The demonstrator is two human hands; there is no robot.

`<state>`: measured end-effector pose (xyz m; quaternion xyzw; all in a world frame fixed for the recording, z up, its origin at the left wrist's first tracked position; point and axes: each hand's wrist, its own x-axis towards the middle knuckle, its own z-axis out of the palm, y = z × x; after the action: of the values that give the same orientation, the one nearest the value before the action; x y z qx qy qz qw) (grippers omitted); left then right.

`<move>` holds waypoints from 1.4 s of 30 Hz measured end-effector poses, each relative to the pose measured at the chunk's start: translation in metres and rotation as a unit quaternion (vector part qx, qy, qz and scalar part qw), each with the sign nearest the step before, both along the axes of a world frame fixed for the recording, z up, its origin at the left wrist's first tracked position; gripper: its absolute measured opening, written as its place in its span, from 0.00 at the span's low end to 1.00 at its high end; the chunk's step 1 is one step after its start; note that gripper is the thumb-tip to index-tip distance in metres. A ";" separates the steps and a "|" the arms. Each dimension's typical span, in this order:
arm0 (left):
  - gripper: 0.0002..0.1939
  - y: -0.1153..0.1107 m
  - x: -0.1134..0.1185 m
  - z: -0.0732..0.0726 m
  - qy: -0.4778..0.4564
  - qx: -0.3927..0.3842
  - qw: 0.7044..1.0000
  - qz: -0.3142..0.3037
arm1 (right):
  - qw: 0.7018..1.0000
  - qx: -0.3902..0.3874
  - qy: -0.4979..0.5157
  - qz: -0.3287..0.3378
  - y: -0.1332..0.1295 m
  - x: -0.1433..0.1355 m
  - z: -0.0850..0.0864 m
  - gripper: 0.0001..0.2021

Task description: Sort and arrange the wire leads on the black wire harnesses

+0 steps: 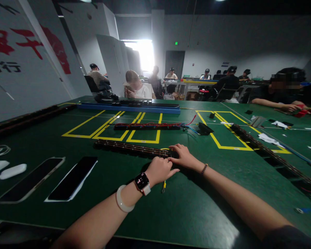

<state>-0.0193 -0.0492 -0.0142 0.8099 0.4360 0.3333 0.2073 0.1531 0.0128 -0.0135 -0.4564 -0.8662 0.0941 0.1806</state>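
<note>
- From where I stand, the long, narrow black strip with thin copper-coloured lines along its top [129, 147] lies slantwise on the dark green tabletop [202, 207], its right end under both hands.
- The right hand [183, 156] arches over that end, fingers beyond and thumb on the near side, seemingly gripping it.
- The left hand [160, 170] is curled beside it, thumb jutting out; whether its fingertips pinch anything, I cannot tell.
- I'd judge the step in hand to be close fingertip work at the strip's end, with the right hand steadying it.
- The next move seems to call for keeping that end still and the yellow wire with a metal ring end [163, 187] free of the wrist.
- The knuckles hide the contact point, and where that wire leads upward is lost beneath the left hand.
- The dark right sleeve [290, 238] is cut off by the corner.
</note>
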 end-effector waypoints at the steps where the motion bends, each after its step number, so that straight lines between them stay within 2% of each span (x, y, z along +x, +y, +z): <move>1: 0.18 -0.001 0.000 0.002 -0.004 0.001 1.000 -0.003 | 1.000 -0.008 -0.016 -0.011 0.001 0.000 0.001 0.25; 6: 0.18 -0.004 0.001 0.007 -0.020 -0.012 1.000 -0.002 | 0.994 -0.073 -0.075 -0.030 0.008 0.007 0.011 0.20; 11: 0.18 -0.005 0.001 0.011 -0.038 -0.036 0.999 -0.002 | 0.975 -0.222 0.029 -0.009 0.011 0.012 0.016 0.15; 13: 0.17 -0.005 0.001 0.013 -0.036 -0.039 0.999 -0.006 | 0.966 -0.249 0.071 -0.013 0.011 0.012 0.014 0.12; 16: 0.18 -0.005 0.004 0.013 -0.056 -0.072 0.996 -0.019 | 0.967 -0.221 0.125 -0.031 0.009 0.009 0.012 0.09; 19: 0.19 -0.002 0.010 0.006 -0.136 -0.195 0.971 -0.039 | 0.966 -0.181 0.179 -0.044 0.003 0.005 0.014 0.08; 22: 0.20 0.001 0.014 -0.004 -0.225 -0.363 0.903 -0.053 | 0.969 -0.138 0.194 -0.063 -0.004 0.000 0.019 0.07; 24: 0.22 0.002 0.014 -0.007 -0.285 -0.429 0.855 -0.065 | 0.976 -0.103 0.178 -0.071 -0.010 -0.003 0.022 0.05; 27: 0.22 0.003 0.012 -0.005 -0.364 -0.482 0.793 -0.084 | 0.990 -0.055 0.112 -0.063 -0.020 -0.009 0.026 0.02; 30: 0.19 0.004 0.012 -0.002 -0.417 -0.513 0.744 -0.095 | 0.998 0.010 -0.013 -0.053 -0.029 -0.015 0.028 0.03; 32: 0.17 0.005 0.013 -0.003 -0.430 -0.519 0.733 -0.090 | 0.994 0.044 -0.090 -0.035 -0.034 -0.018 0.032 0.05; 34: 0.16 0.005 0.015 -0.007 -0.434 -0.513 0.736 -0.078 | 0.990 0.050 -0.131 -0.006 -0.037 -0.019 0.037 0.06; 37: 0.14 0.007 0.015 -0.012 -0.438 -0.504 0.740 -0.078 | 0.991 0.042 -0.130 0.016 -0.039 -0.016 0.046 0.08; 42: 0.12 0.010 0.014 -0.017 -0.453 -0.500 0.734 -0.081 | 0.989 0.061 -0.133 -0.020 -0.042 -0.011 0.055 0.13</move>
<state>-0.0049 -0.0396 -0.0316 0.3750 0.3268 0.3763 0.7817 0.1417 -0.0295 0.0413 -0.4698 -0.8775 -0.0244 0.0930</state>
